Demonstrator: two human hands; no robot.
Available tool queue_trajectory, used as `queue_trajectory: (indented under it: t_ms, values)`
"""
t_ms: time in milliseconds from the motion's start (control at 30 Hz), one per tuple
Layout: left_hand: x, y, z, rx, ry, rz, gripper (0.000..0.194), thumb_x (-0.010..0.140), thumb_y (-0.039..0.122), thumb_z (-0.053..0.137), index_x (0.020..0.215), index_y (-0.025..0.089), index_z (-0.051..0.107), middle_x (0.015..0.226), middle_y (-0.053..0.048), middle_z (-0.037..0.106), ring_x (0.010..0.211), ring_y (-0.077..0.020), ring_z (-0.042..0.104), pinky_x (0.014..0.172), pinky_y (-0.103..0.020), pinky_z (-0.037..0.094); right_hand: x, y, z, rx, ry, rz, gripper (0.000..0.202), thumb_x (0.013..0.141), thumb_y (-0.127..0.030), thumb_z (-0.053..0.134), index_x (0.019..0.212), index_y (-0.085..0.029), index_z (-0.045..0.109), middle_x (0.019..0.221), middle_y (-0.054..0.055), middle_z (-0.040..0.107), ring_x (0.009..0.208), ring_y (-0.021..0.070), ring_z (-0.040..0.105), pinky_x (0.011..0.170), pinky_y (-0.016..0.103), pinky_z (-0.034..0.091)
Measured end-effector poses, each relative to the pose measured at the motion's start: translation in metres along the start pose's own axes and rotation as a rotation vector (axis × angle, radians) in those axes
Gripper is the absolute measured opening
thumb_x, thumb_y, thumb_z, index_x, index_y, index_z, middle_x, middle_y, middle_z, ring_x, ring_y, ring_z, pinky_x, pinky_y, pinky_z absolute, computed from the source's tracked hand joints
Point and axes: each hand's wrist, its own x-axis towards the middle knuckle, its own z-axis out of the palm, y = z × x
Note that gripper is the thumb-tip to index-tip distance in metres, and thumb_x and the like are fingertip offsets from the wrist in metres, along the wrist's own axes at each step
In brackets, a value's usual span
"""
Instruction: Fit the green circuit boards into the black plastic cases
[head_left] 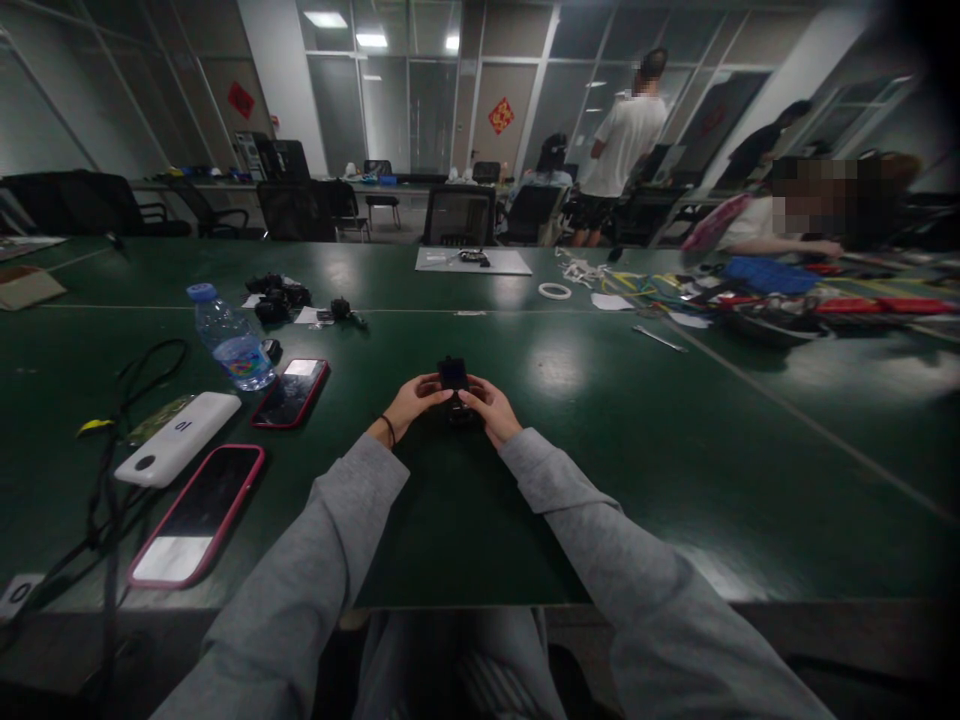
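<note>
A small black device [453,375] with a dark, screen-like upper panel is upright at the middle of the green table [600,480]. My left hand [414,402] grips its left side, thumb across the front and fingers curled behind. From the other side my right hand [489,405] holds it the same way, its thumb close to the left thumb. Below the thumbs, the device's lower part shows some small details that I cannot make out. A dark band circles my left wrist.
Left of my arms are a water bottle [234,340], a white power bank [178,438], two phones, one nearer phone [199,510], and black cables [112,480]. Farther off lie black parts [281,298], a white board [510,262], a tape roll [553,291] and a wrench [660,339]. People are beyond.
</note>
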Motion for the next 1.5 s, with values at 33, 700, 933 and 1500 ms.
queue_trajectory:
  t_ms: [33, 700, 933, 1500]
  values:
    - [0.001, -0.001, -0.001, -0.004, 0.005, -0.003, 0.064, 0.066, 0.032, 0.085, 0.122, 0.013, 0.059, 0.12, -0.014, 0.064, 0.105, -0.0211, 0.062, 0.09, -0.035, 0.046, 0.0, 0.001, -0.001, -0.008, 0.0, 0.005, 0.067, 0.062, -0.044, 0.086, 0.12, -0.022, 0.061, 0.107, 0.006, 0.064, 0.106, 0.0225, 0.06, 0.097, 0.04, 0.047]
    - [0.0, 0.0, -0.001, -0.018, 0.03, 0.008, 0.064, 0.066, 0.03, 0.085, 0.122, 0.013, 0.061, 0.118, -0.014, 0.067, 0.108, -0.0219, 0.063, 0.1, -0.04, 0.044, -0.001, 0.0, 0.001, -0.025, 0.003, -0.029, 0.066, 0.063, -0.044, 0.085, 0.12, -0.021, 0.061, 0.105, 0.006, 0.064, 0.105, 0.0216, 0.059, 0.096, 0.039, 0.046]
    - [0.002, -0.002, 0.0, 0.001, 0.051, 0.034, 0.065, 0.064, 0.033, 0.086, 0.121, 0.012, 0.061, 0.122, -0.016, 0.066, 0.112, -0.0229, 0.062, 0.104, -0.042, 0.043, 0.001, 0.003, 0.001, -0.036, 0.004, -0.051, 0.064, 0.064, -0.045, 0.084, 0.119, -0.021, 0.061, 0.105, 0.006, 0.064, 0.103, 0.021, 0.059, 0.095, 0.038, 0.047]
    - [0.004, -0.004, 0.005, 0.054, 0.105, 0.08, 0.061, 0.064, 0.033, 0.086, 0.115, 0.011, 0.061, 0.116, -0.015, 0.066, 0.107, -0.0216, 0.062, 0.102, -0.04, 0.044, -0.005, -0.004, 0.01, -0.069, 0.028, -0.071, 0.066, 0.061, -0.051, 0.084, 0.116, -0.021, 0.061, 0.1, 0.006, 0.065, 0.101, 0.0218, 0.06, 0.094, 0.038, 0.047]
